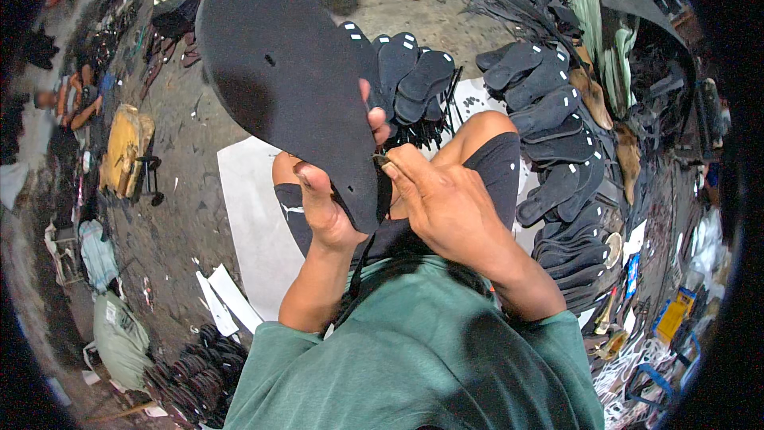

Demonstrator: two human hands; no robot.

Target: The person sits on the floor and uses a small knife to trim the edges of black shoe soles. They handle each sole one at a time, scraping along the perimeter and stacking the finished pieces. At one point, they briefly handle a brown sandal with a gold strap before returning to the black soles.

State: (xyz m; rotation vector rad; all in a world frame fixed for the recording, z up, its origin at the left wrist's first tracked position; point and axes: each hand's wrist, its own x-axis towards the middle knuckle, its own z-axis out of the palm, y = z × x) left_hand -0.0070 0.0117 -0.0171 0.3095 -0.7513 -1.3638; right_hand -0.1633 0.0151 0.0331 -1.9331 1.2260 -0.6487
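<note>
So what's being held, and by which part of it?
The left hand holds a black sole by its edges, nearer the narrower end. The right hand pinches something small, mostly hidden.

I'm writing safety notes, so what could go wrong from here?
The small object pinched in the right hand is near the edge of the black sole; a slip might scrape it. The left hand holds the sole raised, so it could twist if that grip loosens. Overlapping soles to the right might slide if bumped.

Large flat sole (290, 84): plain black, from here
Short-sleeved cloth shirt (406, 334): dusty green
Piled flat soles (547, 114): black, white-patched
</note>
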